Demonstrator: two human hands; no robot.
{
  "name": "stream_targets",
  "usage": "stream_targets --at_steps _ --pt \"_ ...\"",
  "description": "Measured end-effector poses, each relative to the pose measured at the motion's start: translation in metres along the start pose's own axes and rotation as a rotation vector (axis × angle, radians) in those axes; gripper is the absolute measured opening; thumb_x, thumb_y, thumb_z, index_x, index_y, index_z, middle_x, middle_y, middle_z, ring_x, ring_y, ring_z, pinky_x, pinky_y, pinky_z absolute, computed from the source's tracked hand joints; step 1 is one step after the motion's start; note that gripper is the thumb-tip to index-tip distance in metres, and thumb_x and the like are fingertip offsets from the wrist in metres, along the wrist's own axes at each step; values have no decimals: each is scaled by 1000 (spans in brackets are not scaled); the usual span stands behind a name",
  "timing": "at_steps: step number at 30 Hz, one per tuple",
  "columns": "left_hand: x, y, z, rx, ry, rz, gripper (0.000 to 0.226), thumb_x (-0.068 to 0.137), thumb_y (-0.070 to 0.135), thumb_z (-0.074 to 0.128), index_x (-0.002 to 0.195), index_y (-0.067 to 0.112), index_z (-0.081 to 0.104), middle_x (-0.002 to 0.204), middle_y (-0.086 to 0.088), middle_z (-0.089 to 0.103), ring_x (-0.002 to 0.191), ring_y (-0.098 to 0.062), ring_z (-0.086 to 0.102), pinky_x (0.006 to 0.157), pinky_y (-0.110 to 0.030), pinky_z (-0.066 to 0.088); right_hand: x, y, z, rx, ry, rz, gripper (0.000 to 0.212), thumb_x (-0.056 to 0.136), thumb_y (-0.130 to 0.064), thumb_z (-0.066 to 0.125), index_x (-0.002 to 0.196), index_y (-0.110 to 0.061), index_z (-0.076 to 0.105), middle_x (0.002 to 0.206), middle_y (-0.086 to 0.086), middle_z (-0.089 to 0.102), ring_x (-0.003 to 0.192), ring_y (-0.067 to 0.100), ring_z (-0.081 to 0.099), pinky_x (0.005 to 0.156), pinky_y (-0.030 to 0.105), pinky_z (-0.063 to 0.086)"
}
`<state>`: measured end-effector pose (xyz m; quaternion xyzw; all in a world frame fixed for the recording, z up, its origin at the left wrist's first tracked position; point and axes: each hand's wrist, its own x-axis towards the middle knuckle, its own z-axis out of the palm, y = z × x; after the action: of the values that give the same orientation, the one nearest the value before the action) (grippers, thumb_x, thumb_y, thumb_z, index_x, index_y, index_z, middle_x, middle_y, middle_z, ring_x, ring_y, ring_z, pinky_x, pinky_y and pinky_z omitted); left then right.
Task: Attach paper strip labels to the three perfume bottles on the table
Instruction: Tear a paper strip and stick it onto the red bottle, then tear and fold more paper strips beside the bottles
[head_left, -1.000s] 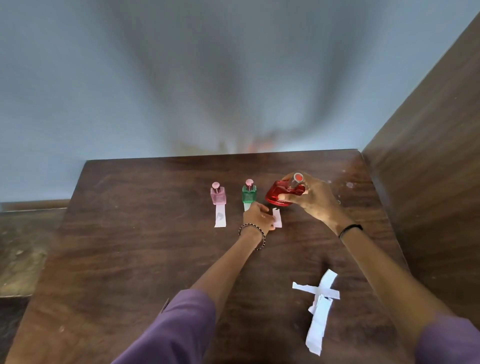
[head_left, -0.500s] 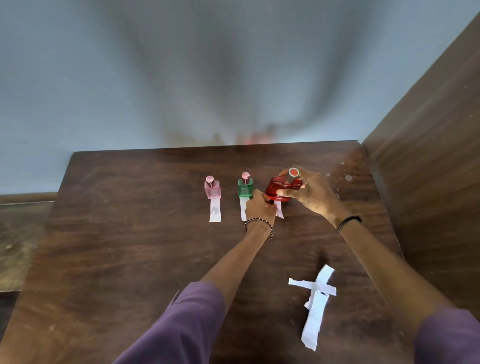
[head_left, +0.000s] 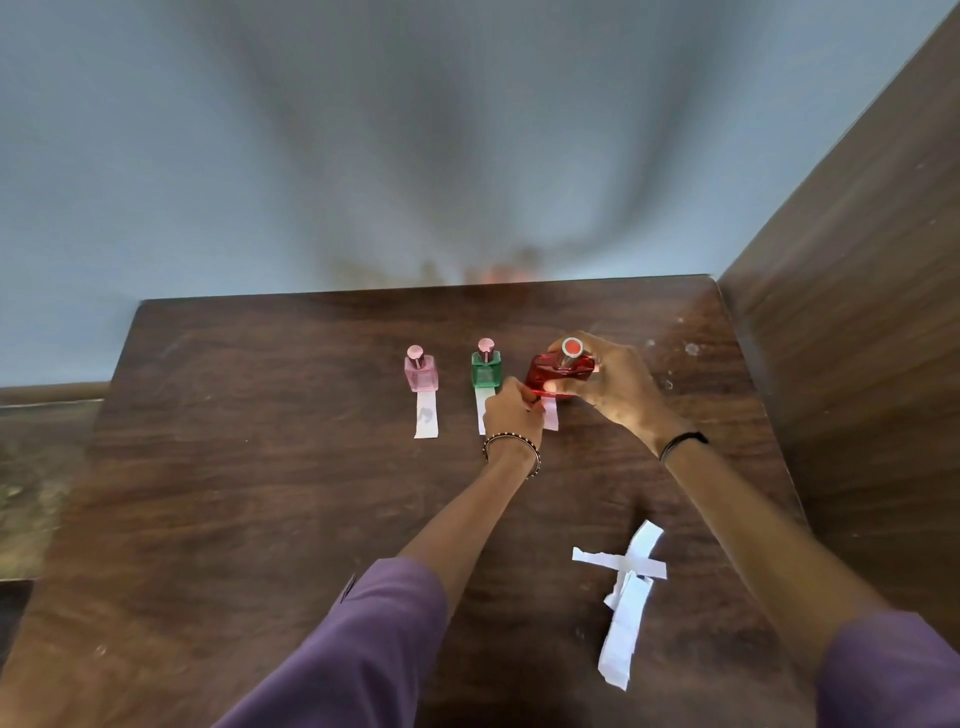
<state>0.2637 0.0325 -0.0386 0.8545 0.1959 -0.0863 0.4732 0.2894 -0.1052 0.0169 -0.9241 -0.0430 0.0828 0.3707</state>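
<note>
Three perfume bottles stand in a row on the dark wooden table. The pink bottle has a white paper strip lying in front of it. A second strip runs from under the green bottle. My right hand grips the red bottle, tilted toward me. My left hand pinches a third paper strip at the red bottle's base, partly hiding it.
Several loose paper strips lie crossed in a pile at the near right of the table. A wooden panel rises along the table's right edge. A grey wall stands behind the far edge.
Both hands stay on the red bottle and its strip. The strip is now tucked closer under the bottle's base. The camera has shifted slightly.
</note>
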Motion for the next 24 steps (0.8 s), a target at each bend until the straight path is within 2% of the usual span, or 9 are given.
stream_targets --at_steps 6,9,13,16,19,22,24 --pt "2 -14 3 -68 -34 -37 25 85 9 59 67 26 53 81 -13 70 73 -31 70 70 -44 61 -6 -1 0 -22 27 37 67 67 -34 91 126 -27 59 119 3 70 109 22 66 99 41 52" --pt "-3 -20 2 -74 -46 -36 30 86 9 61 65 27 50 79 -13 71 73 -31 71 71 -45 60 -17 1 -1 20 65 56 73 68 -23 91 132 -19 56 129 6 67 119 21 62 102 38 50" --pt "-27 -15 -9 -130 -70 -15 31 89 5 59 68 25 50 82 -17 72 59 -22 65 70 -41 61 -39 11 0 42 111 112 75 68 -19 92 133 -14 55 131 5 65 117 21 63 87 29 53" --pt "-50 -18 -12 -118 -148 34 19 88 3 61 75 17 58 80 -16 71 55 -16 61 67 -37 60 -65 21 6 72 114 152 70 69 -16 91 131 -11 57 131 5 64 116 20 63 82 25 51" --pt "-75 -27 -14 83 -310 194 3 85 13 67 87 13 70 85 -6 74 68 -16 66 75 -30 56 -97 30 14 63 89 163 57 72 -15 89 123 -14 65 126 4 66 111 17 62 80 23 49" --pt "-100 -38 -14 290 -473 348 16 84 24 70 96 15 73 96 -2 69 83 -16 67 83 -33 54 -130 44 24 40 73 186 37 76 -18 86 110 -18 72 115 2 68 103 17 64 81 24 50" --pt "-116 -42 -13 367 -523 395 25 81 30 74 102 17 72 101 -2 64 87 -17 66 83 -35 54 -153 55 29 8 88 182 30 78 -24 84 106 -21 73 107 -1 71 96 17 64 83 33 54"
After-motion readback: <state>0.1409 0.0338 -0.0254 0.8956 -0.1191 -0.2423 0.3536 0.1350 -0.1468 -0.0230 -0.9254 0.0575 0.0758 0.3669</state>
